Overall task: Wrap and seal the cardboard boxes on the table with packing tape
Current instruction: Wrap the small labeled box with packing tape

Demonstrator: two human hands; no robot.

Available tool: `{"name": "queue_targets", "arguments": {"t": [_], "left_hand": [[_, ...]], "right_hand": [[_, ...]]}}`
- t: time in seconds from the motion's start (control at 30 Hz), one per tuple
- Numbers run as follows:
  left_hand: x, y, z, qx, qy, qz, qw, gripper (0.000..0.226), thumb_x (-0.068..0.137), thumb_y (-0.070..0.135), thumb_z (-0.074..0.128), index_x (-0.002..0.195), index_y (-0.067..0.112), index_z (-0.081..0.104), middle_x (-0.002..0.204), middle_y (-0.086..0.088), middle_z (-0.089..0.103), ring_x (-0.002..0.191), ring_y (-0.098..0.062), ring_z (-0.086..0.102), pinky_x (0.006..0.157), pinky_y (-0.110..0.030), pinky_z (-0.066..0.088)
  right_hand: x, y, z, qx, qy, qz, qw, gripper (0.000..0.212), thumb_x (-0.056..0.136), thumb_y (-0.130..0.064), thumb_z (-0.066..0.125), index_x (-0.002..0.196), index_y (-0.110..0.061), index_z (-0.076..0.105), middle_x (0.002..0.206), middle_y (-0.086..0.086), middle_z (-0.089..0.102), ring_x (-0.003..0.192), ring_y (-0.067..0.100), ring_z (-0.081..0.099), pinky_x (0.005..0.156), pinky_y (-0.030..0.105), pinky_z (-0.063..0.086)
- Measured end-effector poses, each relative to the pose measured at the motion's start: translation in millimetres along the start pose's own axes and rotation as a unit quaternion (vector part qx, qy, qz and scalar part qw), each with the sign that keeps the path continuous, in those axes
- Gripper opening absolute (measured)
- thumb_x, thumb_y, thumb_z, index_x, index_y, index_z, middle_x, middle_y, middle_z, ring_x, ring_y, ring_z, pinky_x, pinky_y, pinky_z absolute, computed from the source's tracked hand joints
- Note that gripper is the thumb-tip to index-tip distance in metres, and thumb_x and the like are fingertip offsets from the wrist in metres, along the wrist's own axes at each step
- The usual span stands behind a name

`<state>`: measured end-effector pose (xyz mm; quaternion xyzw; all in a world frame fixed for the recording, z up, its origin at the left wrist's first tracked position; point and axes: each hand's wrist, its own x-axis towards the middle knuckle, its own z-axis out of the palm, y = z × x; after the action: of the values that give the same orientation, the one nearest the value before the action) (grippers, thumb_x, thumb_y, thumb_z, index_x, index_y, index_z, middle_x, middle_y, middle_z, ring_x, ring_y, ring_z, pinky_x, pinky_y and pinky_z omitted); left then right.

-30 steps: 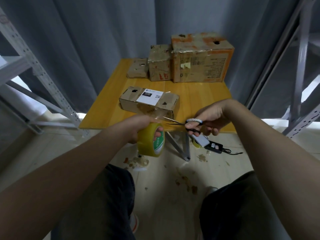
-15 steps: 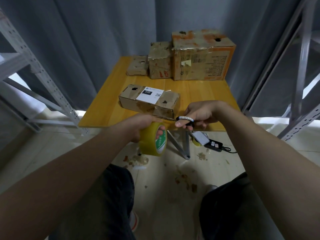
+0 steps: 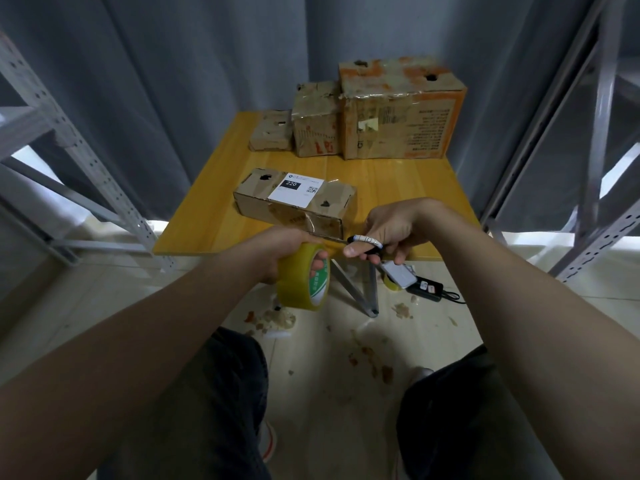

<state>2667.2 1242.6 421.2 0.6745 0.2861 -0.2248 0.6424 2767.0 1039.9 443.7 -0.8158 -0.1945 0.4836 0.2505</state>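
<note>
A long flat cardboard box (image 3: 294, 206) with a white label lies near the front edge of the yellow wooden table (image 3: 398, 188). My left hand (image 3: 277, 251) grips a roll of yellowish packing tape (image 3: 303, 278) just below the table edge, fingers through its core. My right hand (image 3: 391, 230) holds black-handled scissors (image 3: 365, 241), thumb through a loop. The blades point left toward the strip of tape running from the roll to the box's near side.
Three more cardboard boxes (image 3: 398, 109) stand in a row at the table's back edge, small to large. Grey metal shelving (image 3: 86, 161) flanks both sides. On the floor under the table lie a black device with cable (image 3: 424, 288), table legs and scraps.
My right hand moved left with the scissors and brought the blades up to the tape between roll and box. My left hand with the roll stayed nearly in place.
</note>
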Motion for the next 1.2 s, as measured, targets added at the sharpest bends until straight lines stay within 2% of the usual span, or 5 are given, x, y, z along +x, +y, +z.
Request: {"name": "queue_targets", "arguments": {"t": [0.6,0.83,1.0,1.1,1.2], "left_hand": [[-4.0,-7.5,4.9,0.020,-0.014,-0.013,1.000,0.022,0.104,0.021,0.062,0.104,0.002,0.072,0.075,-0.009,0.075,0.055,-0.015,0.070,0.051,-0.027,0.055],[-9.6,-14.4,8.7,0.096,-0.071,-0.070,0.990,0.035,0.106,0.029,0.057,0.088,0.001,0.070,0.063,-0.007,0.071,0.048,-0.016,0.067,0.047,-0.023,0.053],[-14.5,-17.9,10.6,0.117,-0.095,-0.062,0.987,0.025,0.105,0.028,0.060,0.097,0.007,0.071,0.076,-0.007,0.076,0.058,-0.016,0.071,0.058,-0.028,0.059],[-18.0,-14.5,10.4,0.111,-0.102,-0.038,0.988,0.021,0.107,0.027,0.056,0.108,0.009,0.068,0.081,-0.010,0.077,0.062,-0.019,0.073,0.057,-0.029,0.060],[-23.3,-6.4,11.9,0.109,-0.126,-0.037,0.985,0.022,0.109,0.029,0.052,0.108,0.010,0.065,0.084,-0.011,0.075,0.062,-0.021,0.071,0.058,-0.031,0.057]], "right_hand": [[9.6,-4.3,4.7,-0.006,0.045,-0.017,0.999,0.041,0.077,-0.053,0.087,0.075,-0.016,0.069,0.067,0.002,0.063,0.047,0.010,0.049,0.043,0.021,0.041],[0.9,-17.9,9.6,-0.063,-0.051,0.064,0.995,0.045,0.087,-0.060,0.074,0.080,-0.017,0.063,0.073,0.000,0.062,0.049,0.009,0.048,0.046,0.019,0.040],[-19.5,-21.5,1.7,0.031,-0.106,-0.038,0.993,0.036,0.085,-0.050,0.076,0.089,-0.016,0.066,0.082,0.002,0.059,0.056,0.008,0.044,0.050,0.019,0.043],[-31.7,-16.4,-8.5,0.177,-0.030,-0.157,0.971,0.033,0.084,-0.042,0.082,0.100,-0.014,0.073,0.090,0.004,0.067,0.061,0.008,0.055,0.054,0.020,0.053],[-29.9,-5.3,-17.9,0.260,0.199,-0.189,0.926,0.053,0.075,-0.041,0.090,0.109,-0.007,0.067,0.093,0.008,0.060,0.065,0.014,0.055,0.058,0.027,0.053]]}}
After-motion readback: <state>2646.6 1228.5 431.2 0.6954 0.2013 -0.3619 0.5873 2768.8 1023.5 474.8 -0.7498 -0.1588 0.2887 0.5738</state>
